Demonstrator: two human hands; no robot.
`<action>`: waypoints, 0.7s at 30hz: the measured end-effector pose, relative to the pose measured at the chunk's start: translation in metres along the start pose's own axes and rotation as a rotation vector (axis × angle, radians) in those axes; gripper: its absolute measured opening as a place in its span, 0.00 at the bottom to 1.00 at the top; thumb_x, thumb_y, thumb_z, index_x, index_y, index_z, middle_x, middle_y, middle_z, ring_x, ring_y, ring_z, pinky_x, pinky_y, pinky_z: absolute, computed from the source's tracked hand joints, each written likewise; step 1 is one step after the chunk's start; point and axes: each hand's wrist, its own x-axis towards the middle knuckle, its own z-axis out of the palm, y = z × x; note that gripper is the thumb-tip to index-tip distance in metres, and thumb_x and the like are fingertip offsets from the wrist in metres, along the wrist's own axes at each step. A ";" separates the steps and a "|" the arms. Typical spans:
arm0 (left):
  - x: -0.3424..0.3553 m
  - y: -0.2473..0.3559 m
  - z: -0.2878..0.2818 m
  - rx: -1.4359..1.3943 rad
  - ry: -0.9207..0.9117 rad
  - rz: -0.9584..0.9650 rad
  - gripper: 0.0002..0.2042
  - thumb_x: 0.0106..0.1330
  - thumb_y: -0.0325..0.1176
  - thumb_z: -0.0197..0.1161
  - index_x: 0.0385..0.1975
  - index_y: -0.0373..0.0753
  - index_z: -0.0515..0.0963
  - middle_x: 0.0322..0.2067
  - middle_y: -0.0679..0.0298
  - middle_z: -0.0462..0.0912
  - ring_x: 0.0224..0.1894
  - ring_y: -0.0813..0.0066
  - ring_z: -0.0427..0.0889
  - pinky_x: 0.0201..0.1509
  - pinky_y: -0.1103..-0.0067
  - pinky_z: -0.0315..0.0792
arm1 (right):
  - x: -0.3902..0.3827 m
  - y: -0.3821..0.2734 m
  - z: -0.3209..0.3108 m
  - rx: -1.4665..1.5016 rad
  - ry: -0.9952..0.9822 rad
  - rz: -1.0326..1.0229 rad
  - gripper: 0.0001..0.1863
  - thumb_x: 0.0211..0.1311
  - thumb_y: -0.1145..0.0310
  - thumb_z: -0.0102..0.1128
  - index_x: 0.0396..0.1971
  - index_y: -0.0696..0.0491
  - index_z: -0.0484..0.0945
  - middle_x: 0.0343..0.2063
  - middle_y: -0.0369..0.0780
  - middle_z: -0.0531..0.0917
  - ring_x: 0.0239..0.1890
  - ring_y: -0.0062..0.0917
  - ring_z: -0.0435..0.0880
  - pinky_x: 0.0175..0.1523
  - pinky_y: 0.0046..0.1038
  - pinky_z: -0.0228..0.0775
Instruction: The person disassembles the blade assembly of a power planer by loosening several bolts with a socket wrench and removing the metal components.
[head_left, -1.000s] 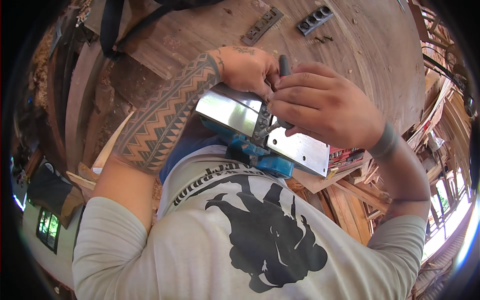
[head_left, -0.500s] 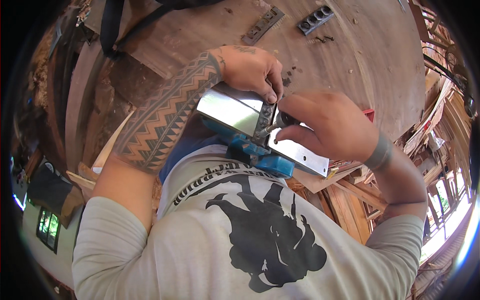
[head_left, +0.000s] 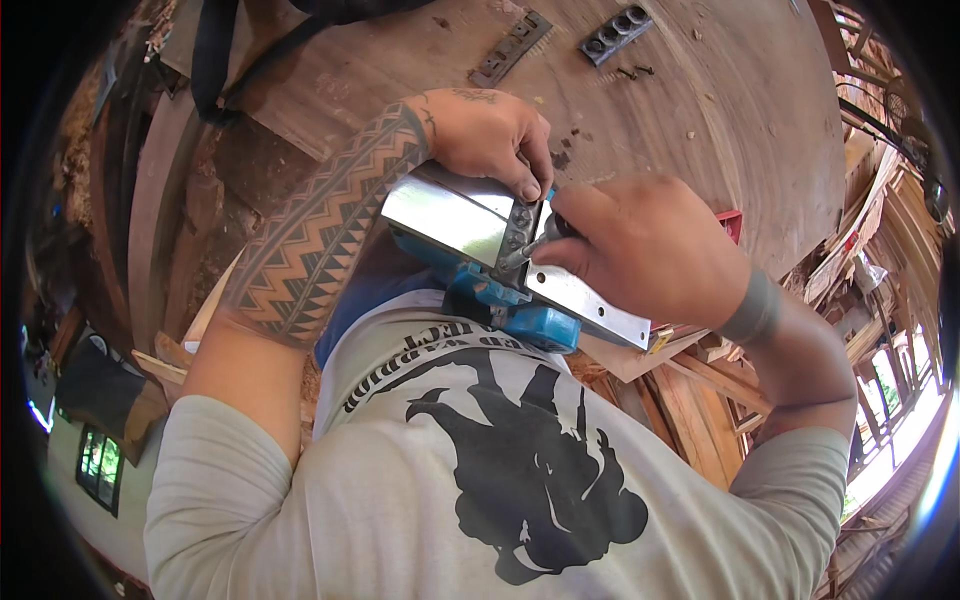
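A blue electric hand planer lies upturned in front of my waist, its shiny metal sole plates facing up. Between the plates shows the dark cutter head with its row of bolts. At the far end of that cutter head, my left hand pinches with thumb and forefinger. My right hand is closed round a small tool with a dark handle and metal shaft; its tip meets the near end of the cutter head. The fingers hide most of the handle, so its exact kind is unclear.
On the wooden tabletop beyond lie a flat slotted metal bar, a thicker metal block with round recesses and small bolts. A black strap lies at upper left. Wood offcuts are stacked at right.
My right hand and its tool have turned slightly at the cutter head. The view has shifted a little; my left hand keeps its pinch.
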 end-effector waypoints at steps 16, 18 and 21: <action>-0.002 0.000 0.006 -0.014 0.042 -0.066 0.15 0.71 0.43 0.77 0.51 0.43 0.95 0.50 0.59 0.91 0.56 0.60 0.90 0.61 0.68 0.79 | 0.020 0.029 -0.004 0.065 0.195 -0.501 0.19 0.66 0.54 0.78 0.46 0.51 0.84 0.31 0.40 0.86 0.42 0.41 0.87 0.46 0.46 0.80; -0.001 0.000 0.004 0.002 0.024 -0.039 0.15 0.71 0.43 0.77 0.51 0.43 0.95 0.49 0.59 0.90 0.56 0.60 0.90 0.61 0.67 0.79 | 0.011 0.030 0.000 0.100 0.053 -0.304 0.21 0.65 0.51 0.78 0.47 0.50 0.86 0.29 0.40 0.84 0.40 0.41 0.87 0.45 0.45 0.80; -0.002 0.000 0.003 0.007 0.011 -0.015 0.14 0.71 0.43 0.76 0.51 0.44 0.95 0.48 0.59 0.90 0.55 0.59 0.89 0.60 0.66 0.79 | 0.005 0.025 -0.006 0.055 0.025 -0.246 0.20 0.66 0.48 0.78 0.44 0.48 0.86 0.28 0.40 0.84 0.38 0.40 0.87 0.43 0.44 0.80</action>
